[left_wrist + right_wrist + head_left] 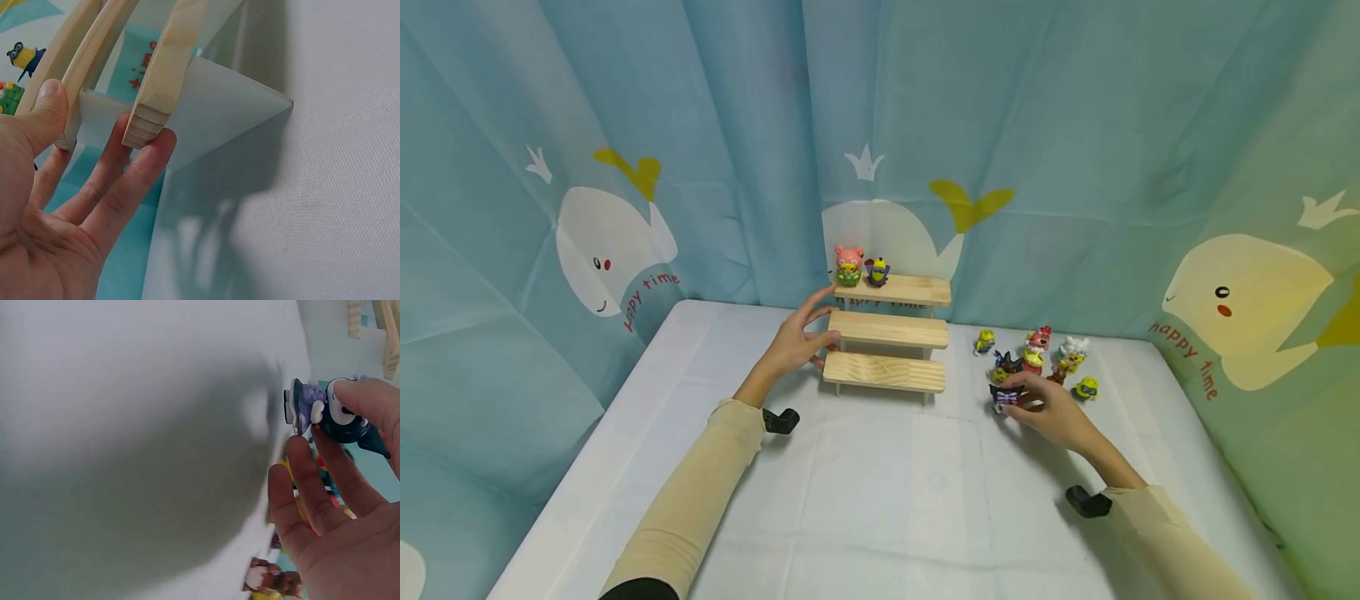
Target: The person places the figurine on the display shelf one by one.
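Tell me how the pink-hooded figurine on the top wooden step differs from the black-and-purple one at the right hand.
The pink-hooded figurine has a pink head covering and green lower down; the black-and-purple figurine is mostly dark, with purple and white parts. The pink-hooded figurine stands on the top wooden step, while the black-and-purple figurine is held by the right hand. Both are toy figures.

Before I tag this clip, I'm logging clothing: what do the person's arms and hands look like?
The left sleeve and right sleeve are long and beige. A small black bent piece shows near the left hand, a similar black piece near the right hand. A black shape, perhaps a band, crosses the left sleeve lower down. Neither hand shows a glove or ring.
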`<state>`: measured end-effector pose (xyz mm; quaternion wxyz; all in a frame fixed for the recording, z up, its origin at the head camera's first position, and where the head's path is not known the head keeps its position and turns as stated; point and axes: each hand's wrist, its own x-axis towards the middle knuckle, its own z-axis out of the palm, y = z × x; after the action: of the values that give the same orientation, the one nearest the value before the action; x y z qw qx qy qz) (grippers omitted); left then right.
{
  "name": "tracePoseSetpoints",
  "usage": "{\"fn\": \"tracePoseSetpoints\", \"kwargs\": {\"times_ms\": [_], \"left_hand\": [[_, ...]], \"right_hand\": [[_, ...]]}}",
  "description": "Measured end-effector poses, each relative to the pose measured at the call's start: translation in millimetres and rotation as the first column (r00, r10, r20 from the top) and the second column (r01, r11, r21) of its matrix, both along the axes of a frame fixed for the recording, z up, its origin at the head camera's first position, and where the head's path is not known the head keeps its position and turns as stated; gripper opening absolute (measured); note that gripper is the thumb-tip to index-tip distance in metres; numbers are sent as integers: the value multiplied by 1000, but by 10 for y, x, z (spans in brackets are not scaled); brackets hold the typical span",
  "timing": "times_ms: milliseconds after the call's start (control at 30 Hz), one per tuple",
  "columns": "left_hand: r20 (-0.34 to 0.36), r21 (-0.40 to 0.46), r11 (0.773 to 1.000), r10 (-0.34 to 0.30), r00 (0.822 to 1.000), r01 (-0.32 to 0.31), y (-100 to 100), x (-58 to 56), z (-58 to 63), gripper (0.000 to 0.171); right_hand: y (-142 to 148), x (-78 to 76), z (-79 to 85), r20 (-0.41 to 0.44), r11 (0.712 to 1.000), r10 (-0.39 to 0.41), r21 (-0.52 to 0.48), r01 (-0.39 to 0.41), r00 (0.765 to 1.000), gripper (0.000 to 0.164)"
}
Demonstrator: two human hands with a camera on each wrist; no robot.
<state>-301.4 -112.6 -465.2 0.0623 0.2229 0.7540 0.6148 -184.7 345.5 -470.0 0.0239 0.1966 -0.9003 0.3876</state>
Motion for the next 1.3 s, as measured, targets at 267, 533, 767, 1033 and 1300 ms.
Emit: {"fn": "tracePoseSetpoints", "kwargs": {"times_ms": [267,533,767,1033,1300], "left_hand": [[-1,-9,1000,7,1000,-7,5,10,4,78],[5,-5,1000,6,1000,-6,5,16,0,77],[-5,-4,1000,-6,1000,6,2,16,4,77],[-8,-6,1000,-9,1000,9,-4,9,-3,78],[2,-6,1000,-10,1000,10,0,15,4,78]], "right_hand": [[-4,11,301,-42,999,32,-13,-33,999,29],[53,29,633,-90,999,0,-32,-3,996,33],[81,14,859,-85,997,-33,-71,26,996,38],[117,25,1020,-68,987,-125,-106,117,990,40],[102,17,1084,-85,980,-124,-169,109,989,38]]}}
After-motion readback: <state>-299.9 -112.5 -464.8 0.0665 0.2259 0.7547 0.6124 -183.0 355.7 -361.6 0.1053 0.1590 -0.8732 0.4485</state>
